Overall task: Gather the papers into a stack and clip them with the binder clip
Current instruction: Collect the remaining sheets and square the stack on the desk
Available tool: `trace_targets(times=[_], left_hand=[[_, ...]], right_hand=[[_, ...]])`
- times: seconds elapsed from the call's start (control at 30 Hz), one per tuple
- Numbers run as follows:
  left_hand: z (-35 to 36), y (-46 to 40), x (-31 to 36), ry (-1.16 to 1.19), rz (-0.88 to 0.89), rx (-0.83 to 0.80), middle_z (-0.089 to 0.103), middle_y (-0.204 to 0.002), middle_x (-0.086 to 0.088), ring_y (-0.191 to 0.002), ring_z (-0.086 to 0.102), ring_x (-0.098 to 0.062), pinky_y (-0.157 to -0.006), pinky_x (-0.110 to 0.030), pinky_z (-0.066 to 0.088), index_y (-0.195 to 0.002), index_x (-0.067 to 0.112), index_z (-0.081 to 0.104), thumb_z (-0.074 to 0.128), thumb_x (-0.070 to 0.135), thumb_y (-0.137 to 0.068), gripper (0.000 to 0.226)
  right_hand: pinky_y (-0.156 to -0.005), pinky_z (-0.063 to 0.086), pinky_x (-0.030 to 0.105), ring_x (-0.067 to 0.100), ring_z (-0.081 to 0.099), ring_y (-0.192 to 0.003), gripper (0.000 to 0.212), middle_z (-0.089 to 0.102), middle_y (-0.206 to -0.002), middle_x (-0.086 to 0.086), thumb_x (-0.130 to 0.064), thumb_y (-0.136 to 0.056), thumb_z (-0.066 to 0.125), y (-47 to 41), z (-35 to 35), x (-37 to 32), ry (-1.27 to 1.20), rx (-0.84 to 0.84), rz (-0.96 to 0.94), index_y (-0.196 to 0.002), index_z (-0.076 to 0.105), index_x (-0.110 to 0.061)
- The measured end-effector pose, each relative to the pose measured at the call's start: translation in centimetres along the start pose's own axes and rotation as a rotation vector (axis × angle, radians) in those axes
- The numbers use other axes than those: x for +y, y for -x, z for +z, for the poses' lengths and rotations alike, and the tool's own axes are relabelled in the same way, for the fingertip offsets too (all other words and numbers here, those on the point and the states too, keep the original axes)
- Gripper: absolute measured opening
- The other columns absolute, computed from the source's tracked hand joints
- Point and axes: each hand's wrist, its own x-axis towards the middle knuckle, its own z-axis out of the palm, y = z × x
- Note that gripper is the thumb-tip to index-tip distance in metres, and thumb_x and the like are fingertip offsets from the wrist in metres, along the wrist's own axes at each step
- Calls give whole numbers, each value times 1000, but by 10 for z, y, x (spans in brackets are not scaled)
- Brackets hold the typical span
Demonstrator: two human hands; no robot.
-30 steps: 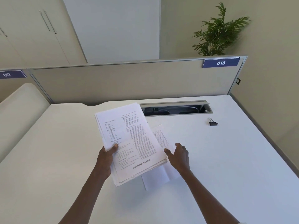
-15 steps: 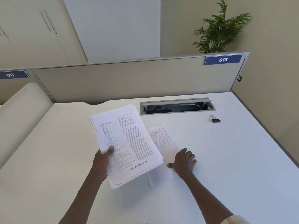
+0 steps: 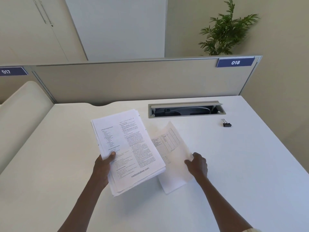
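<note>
My left hand [image 3: 102,168] grips a thick stack of printed papers [image 3: 128,148] by its left edge and holds it tilted above the white desk [image 3: 234,173]. My right hand [image 3: 197,165] pinches the right edge of a loose sheet with a printed table [image 3: 170,148]; that edge is lifted off the desk and the sheet's left part is hidden under the stack. A small black binder clip [image 3: 226,123] lies alone on the desk at the far right, well away from both hands.
An open cable tray slot [image 3: 186,109] is cut into the desk behind the papers. A beige partition [image 3: 133,81] with labels 017 and 018 closes the far edge. A potted plant [image 3: 227,30] stands behind it. A neighbouring desk [image 3: 21,118] adjoins on the left.
My right hand went from resting flat on the loose sheet to pinching its right edge and lifting it. The stack in my left hand shifted slightly left.
</note>
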Motion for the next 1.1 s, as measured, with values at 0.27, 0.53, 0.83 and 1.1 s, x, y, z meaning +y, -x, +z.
trace_targets(times=[0.27, 0.53, 0.83, 1.1], left_hand=[[-1, -23, 0, -25, -47, -22, 72, -119, -12, -110, 67, -37, -99, -60, 48, -123, 12, 66, 70, 15, -87, 36], [22, -40, 12, -26, -57, -34, 74, -107, -8, -96, 70, -29, -77, -37, 55, -117, 11, 65, 64, 8, -93, 25], [52, -27, 17, -53, -60, -125, 76, -105, -11, -97, 72, -32, -89, -45, 55, -112, 12, 69, 66, 13, -92, 20], [62, -4, 25, -30, -79, -222, 75, -106, -16, -100, 72, -37, -91, -53, 55, -111, 8, 73, 68, 8, -86, 25]], right_hand=[[-59, 45, 33, 33, 56, -68, 13, 62, -70, 2, -19, -83, 69, 24, -52, -43, -72, 286, -243, -84, 57, -14], [-54, 42, 27, 17, 58, -60, 12, 66, -69, -5, -16, -82, 74, 64, -108, -106, -418, 426, -384, -82, 63, -13], [-73, 59, 43, 23, 70, -80, 21, 73, -83, -1, -20, -72, 82, 80, -74, -109, -726, 131, -103, -84, 66, -16], [-64, 47, 20, 4, 61, -78, 27, 69, -94, -3, -19, -81, 77, 92, -42, -99, -613, 115, -109, -102, 61, -15]])
